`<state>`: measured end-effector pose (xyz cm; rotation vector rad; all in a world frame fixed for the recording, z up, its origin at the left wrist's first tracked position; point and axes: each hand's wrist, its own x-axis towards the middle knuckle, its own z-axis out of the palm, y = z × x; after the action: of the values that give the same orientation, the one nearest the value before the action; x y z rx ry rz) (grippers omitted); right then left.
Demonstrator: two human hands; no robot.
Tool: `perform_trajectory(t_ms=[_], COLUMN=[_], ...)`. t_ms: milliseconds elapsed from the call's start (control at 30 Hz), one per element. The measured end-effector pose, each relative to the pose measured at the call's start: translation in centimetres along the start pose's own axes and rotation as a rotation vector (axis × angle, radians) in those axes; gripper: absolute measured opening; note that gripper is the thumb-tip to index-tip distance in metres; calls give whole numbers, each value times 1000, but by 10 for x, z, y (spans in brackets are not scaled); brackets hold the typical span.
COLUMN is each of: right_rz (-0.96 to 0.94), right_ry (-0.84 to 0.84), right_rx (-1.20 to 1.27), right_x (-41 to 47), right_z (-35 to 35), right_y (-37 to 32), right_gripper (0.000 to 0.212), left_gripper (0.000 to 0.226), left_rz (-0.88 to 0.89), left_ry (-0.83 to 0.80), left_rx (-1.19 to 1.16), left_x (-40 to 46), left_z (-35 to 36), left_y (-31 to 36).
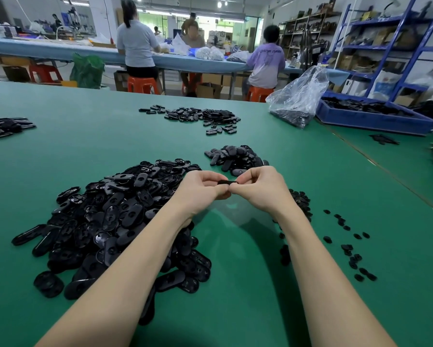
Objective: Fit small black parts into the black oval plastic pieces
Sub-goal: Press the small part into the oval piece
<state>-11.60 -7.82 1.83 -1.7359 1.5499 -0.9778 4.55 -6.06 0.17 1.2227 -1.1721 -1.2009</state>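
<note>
Both hands meet above the green counter [235, 246], just right of the big heap of oval pieces [115, 216]. The left hand [200, 189] and the right hand [258, 187] each pinch one end of a single black oval piece [226, 182], held edge-on between curled fingers. Whether a small part already sits in it cannot be told. The small black parts [350, 254] lie scattered right of the heap, beyond the right forearm. A smaller pile of ovals [235, 156] sits just behind the hands. Farther back and right of the heap are a clear plastic bag [298, 98] and a blue bin [370, 116].
</note>
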Motion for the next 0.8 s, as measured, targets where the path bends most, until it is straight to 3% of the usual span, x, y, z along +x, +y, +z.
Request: perform_trajectory(t_ms=[100, 267, 533, 800], right_rz=[-84, -205, -54, 17], right_ry=[-21, -40, 237, 253], right_rx=[-3, -162, -312, -428], right_x=[1, -1, 14, 60], right_z=[-5, -1, -5, 8], right_y=[2, 11, 20, 17], right_gripper=[9, 18, 9, 20], left_gripper=[14, 19, 7, 4], left_rz=[6, -54, -102, -108], left_ry=[36, 44, 122, 28], left_rx=[-53, -110, -42, 40], left_x=[0, 2, 10, 6], left_z=[1, -1, 0, -1], left_y=[-3, -7, -12, -9])
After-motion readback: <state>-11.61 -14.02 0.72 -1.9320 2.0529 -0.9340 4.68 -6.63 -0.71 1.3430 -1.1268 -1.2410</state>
